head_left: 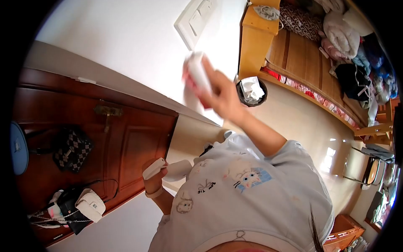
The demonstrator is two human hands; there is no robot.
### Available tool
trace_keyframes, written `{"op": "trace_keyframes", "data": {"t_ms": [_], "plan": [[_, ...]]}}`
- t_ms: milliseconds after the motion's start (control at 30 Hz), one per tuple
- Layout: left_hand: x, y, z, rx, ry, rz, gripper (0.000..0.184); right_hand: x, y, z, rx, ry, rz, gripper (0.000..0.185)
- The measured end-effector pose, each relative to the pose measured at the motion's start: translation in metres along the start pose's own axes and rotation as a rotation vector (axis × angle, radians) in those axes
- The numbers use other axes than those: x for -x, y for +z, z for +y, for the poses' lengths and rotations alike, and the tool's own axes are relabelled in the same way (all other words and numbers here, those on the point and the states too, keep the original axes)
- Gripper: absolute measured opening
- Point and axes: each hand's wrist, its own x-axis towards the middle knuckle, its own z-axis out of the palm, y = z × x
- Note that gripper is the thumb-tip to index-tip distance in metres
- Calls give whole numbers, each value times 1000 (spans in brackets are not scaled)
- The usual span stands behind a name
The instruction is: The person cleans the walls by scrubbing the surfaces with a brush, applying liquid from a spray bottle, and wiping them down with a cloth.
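Blurred by motion, my right hand (pixel 222 94) is closed around a white and red object (pixel 198 73) in front of the white wall (pixel 126 38), just below the switch panel (pixel 194 21). Whether the object touches the wall cannot be told. Lower left, my left hand (pixel 154 178) is closed on a white rectangular object (pixel 154 169), with a band on the wrist. Beside it, close to my shirt, is a white, rounded thing (pixel 179 169) that I cannot make out clearly.
A red-brown wooden door (pixel 140 143) with a handle (pixel 108 111) is on the left, with bags (pixel 90 205) hanging there. A black bin (pixel 259 100) holding white paper stands near a wooden bed (pixel 294 54) piled with bedding and clothes. A chair (pixel 370 171) is at right.
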Motion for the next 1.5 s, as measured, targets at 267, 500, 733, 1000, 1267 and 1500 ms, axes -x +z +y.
{"op": "trace_keyframes", "data": {"t_ms": [267, 500, 733, 1000, 1267, 1500], "plan": [[-4, 3, -2, 12, -30, -42, 31, 13, 5, 21, 186, -305, 66, 69], [-6, 1, 0, -36, 33, -30, 30, 27, 14, 36, 195, -368, 56, 66], [4, -7, -7, -10, -39, -8, 33, 4, 19, 56, -240, 53, 221, 69], [0, -7, -11, 12, -54, -1, 33, 10, 16, 52, -80, 258, 180, 69], [-1, -2, -4, 7, -49, -31, 31, 6, 12, 58, -121, 262, 144, 73], [-2, -4, -8, -22, -1, 9, 30, 4, 10, 43, -547, 139, 1, 60]]}}
